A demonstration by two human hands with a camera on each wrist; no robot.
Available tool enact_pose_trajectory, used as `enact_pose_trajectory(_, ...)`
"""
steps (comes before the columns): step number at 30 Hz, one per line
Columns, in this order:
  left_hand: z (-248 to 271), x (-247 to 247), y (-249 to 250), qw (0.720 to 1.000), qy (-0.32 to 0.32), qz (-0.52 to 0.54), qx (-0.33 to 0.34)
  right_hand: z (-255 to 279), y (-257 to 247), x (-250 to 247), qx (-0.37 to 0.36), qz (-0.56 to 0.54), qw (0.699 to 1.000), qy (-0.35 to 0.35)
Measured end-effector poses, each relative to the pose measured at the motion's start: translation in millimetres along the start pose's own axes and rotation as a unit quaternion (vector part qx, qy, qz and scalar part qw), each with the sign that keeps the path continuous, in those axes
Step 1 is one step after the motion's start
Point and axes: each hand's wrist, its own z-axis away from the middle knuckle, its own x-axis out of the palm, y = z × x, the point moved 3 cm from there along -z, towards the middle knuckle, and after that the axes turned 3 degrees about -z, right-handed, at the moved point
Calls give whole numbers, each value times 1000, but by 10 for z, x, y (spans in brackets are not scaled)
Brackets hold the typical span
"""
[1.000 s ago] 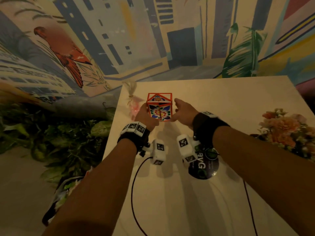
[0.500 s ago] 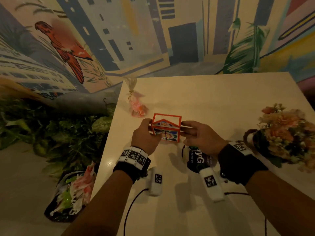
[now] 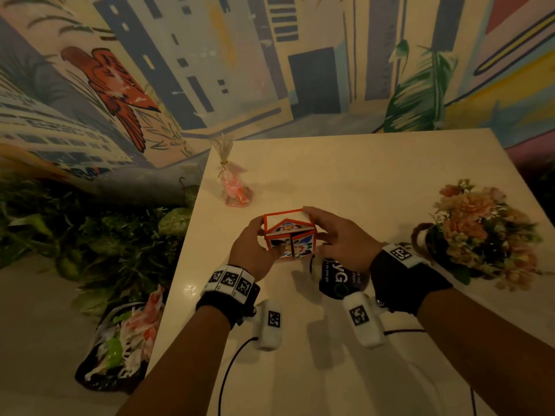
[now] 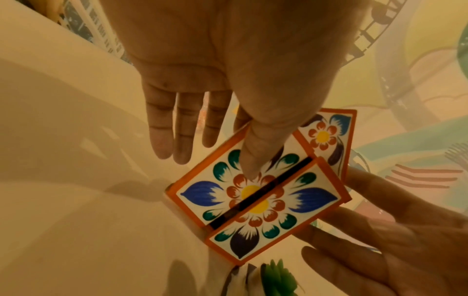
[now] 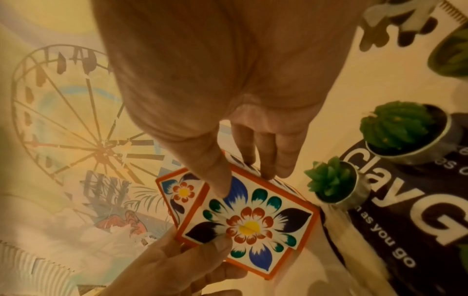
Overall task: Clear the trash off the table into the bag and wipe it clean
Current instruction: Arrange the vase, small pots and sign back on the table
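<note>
A small box with orange edges and painted flowers is held between both hands just above the cream table. My left hand grips its left side, and its thumb presses on one front flap. My right hand grips the right side, with its thumb on the flowered face and its fingers over the far edge. In the left wrist view a dark slit runs between the two front flaps of the box. A dark trash bag with crumpled wrappers lies on the floor left of the table.
A tied cellophane pouch with pink sweets lies near the table's far left edge. A black printed packet sits under my right wrist, with two small green cactus candles by it. A flower bouquet stands at the right. Plants line the floor at left.
Both hands have brought the box from beside the pouch back toward me, near the black packet. The box has tipped, so its open top faces upward and away.
</note>
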Motion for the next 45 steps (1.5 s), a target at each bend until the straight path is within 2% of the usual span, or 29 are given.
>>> enact_pose_trajectory(10, -31, 12, -59, 999, -35, 17, 3, 95, 106, 78, 3, -2, 1000, 0)
enact_pose_trajectory(21, -38, 13, -90, 999, -43, 28, 12, 97, 155, 96, 5, 16, 1000, 21)
enact_pose_trajectory(24, -79, -38, -170, 998, -57, 20, -12, 103, 121, 62, 9, 54, 998, 39)
enact_pose_trajectory(26, -166, -182, -271, 998, -40, -9, -51, 106, 57, 5, 14, 82, 995, 62)
enact_pose_trajectory(28, -334, -396, -384, 996, 5, -43, -82, 103, -33, -63, 5, 86, 993, 86)
enact_pose_trajectory(30, -531, -628, -442, 992, 50, -36, -113, 97, -129, -102, -9, 88, 991, 104)
enact_pose_trajectory(33, -873, -837, -415, 987, 68, -8, -144, 87, -239, -96, -17, 103, 988, 110)
enact_pose_trajectory(39, -1398, -888, -281, 986, 46, -6, -162, 149, -380, -114, -30, 146, 980, 133)
enact_pose_trajectory(45, -1552, -765, -208, 986, -4, 43, -159, 425, -372, -152, -37, 166, 968, 185)
